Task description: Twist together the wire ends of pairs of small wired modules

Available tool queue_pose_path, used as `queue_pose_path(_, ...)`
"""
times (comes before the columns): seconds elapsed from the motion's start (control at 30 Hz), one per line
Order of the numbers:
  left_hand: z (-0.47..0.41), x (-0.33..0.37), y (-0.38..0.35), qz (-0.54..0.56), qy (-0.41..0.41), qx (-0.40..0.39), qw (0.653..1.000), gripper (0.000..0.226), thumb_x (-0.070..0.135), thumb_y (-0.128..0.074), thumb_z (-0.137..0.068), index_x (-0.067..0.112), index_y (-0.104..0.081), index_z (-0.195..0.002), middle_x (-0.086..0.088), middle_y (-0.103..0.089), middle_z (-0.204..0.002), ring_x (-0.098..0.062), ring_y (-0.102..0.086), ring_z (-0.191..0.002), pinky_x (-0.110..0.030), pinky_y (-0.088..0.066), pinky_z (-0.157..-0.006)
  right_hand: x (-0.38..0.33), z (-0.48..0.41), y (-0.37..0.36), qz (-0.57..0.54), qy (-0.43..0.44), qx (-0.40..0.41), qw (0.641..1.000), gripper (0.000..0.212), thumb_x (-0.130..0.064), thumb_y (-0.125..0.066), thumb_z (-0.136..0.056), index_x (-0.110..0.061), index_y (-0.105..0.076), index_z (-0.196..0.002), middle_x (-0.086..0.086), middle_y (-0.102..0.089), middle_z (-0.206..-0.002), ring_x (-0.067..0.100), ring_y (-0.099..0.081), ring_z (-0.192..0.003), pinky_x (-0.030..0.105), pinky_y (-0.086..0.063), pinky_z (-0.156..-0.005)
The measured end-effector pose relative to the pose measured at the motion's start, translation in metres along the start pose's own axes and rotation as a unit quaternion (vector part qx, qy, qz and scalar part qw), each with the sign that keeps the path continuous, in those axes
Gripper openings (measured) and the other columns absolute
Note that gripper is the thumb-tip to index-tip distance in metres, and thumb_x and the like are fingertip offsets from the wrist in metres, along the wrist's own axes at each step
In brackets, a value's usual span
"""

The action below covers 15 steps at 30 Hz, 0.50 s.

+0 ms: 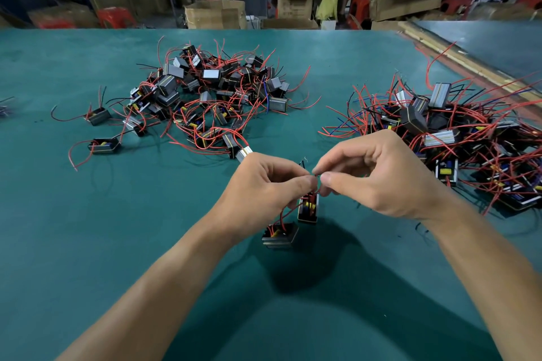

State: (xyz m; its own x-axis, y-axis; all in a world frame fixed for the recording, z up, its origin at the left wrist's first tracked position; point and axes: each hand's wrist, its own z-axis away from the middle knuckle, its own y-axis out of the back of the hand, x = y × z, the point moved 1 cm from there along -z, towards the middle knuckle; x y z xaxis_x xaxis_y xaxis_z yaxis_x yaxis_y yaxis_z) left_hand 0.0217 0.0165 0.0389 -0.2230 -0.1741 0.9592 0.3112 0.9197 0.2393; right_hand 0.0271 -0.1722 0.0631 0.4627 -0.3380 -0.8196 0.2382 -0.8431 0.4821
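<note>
Two small black wired modules hang below my hands above the green table (88,243): one module (280,235) lower left, the other module (308,208) upright just under my fingers. Their red wires (282,218) rise to where my fingertips meet. My left hand (264,187) pinches the wire ends between thumb and forefinger. My right hand (378,173) pinches the same wire ends from the right, fingertip to fingertip with the left. A short black wire tip (302,162) sticks up above the pinch.
A heap of loose modules with red wires (211,97) lies at the centre left of the table, and another heap (457,138) at the right. Two single modules (104,145) lie at the left. Cardboard boxes (215,13) and seated people are beyond the far edge.
</note>
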Motion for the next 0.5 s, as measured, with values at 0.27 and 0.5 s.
queue_pose_path(0.27,0.0012,-0.0018,0.0005,-0.010,0.010,-0.003,1.000,0.022,0.010,-0.067,-0.092,0.015,-0.074,-0.071,0.009,-0.049,-0.048,-0.003,-0.035,-0.042,-0.012,-0.030,-0.043,0.0000,-0.0008,-0.0018,-0.010,-0.009,-0.006,1.000,0.012,-0.014,-0.062,-0.080,-0.019,-0.073,-0.080,0.003,-0.074,-0.068,0.026,-0.071,-0.064,0.046,-0.058,-0.068)
queue_pose_path(0.5,0.0021,0.0001,0.0027,-0.001,0.002,-0.024,1.000,0.018,0.015,-0.067,-0.091,0.010,-0.074,-0.075,0.002,-0.048,-0.052,-0.007,-0.033,-0.045,-0.016,-0.028,-0.044,-0.0004,-0.0003,-0.0030,-0.076,-0.034,-0.051,0.995,0.017,-0.004,-0.057,-0.080,-0.012,-0.070,-0.088,0.009,-0.075,-0.071,0.020,-0.073,-0.069,0.021,-0.054,-0.068)
